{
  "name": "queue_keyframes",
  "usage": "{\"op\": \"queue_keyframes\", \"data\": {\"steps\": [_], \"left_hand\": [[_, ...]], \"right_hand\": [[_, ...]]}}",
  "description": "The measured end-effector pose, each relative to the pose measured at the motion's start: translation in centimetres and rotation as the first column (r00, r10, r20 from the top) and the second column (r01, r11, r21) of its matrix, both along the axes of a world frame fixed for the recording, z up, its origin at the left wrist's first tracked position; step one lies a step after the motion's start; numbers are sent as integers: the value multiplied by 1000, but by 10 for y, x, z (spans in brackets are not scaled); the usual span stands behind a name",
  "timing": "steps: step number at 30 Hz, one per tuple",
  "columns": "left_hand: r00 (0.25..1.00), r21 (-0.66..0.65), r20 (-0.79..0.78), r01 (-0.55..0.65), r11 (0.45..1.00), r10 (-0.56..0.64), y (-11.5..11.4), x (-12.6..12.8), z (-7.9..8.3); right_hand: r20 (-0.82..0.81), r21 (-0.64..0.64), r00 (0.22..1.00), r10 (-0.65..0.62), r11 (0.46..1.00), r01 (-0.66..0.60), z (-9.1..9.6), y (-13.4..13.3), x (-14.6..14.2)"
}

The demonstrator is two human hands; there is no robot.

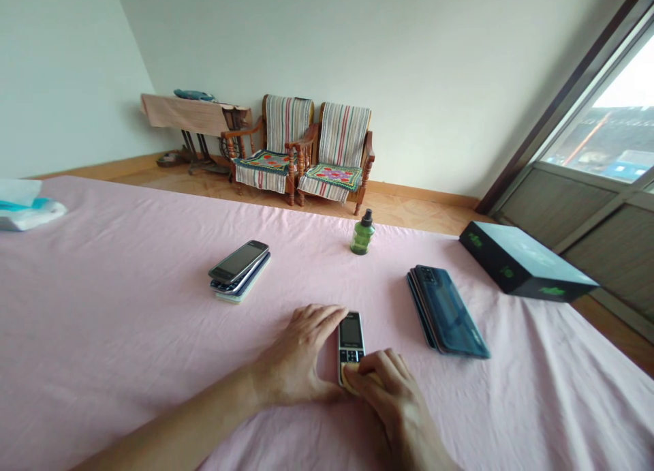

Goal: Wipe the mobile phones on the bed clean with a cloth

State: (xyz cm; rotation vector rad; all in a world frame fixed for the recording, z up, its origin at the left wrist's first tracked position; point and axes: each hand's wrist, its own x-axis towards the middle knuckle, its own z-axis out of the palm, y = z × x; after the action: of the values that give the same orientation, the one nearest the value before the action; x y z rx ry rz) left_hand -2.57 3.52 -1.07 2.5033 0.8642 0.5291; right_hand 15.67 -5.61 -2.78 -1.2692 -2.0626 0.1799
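A small keypad phone (351,338) lies on the pink cloth (127,307) in front of me. My left hand (301,352) rests beside its left edge, fingers curled against it and steadying it. My right hand (391,392) presses a small yellowish pad (352,374) onto the phone's lower end, fingers closed on the pad.
A stack of small phones (239,270) lies to the left. A stack of dark blue smartphones (447,309) lies to the right. A green spray bottle (363,233) stands behind. A black box (524,261) sits at the right edge. A tissue pack (25,205) is far left. Two chairs (311,150) stand by the wall.
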Motion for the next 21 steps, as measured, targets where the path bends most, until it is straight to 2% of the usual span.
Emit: {"op": "queue_keyframes", "data": {"steps": [5,12,18,21], "left_hand": [[1000,19,6,-4,1000,4,1,1,-1],[1000,25,15,8,1000,-8,0,2,3],[1000,23,14,-3,1000,3,0,1,1],[1000,20,2,-7,1000,7,0,0,0]], "right_hand": [[27,1,996,-81,997,81,10,14,-4],[8,26,1000,14,1000,-14,15,-7,-11],[52,-10,987,-151,988,152,12,6,-4],[42,0,990,-134,991,134,11,1,-5]]}}
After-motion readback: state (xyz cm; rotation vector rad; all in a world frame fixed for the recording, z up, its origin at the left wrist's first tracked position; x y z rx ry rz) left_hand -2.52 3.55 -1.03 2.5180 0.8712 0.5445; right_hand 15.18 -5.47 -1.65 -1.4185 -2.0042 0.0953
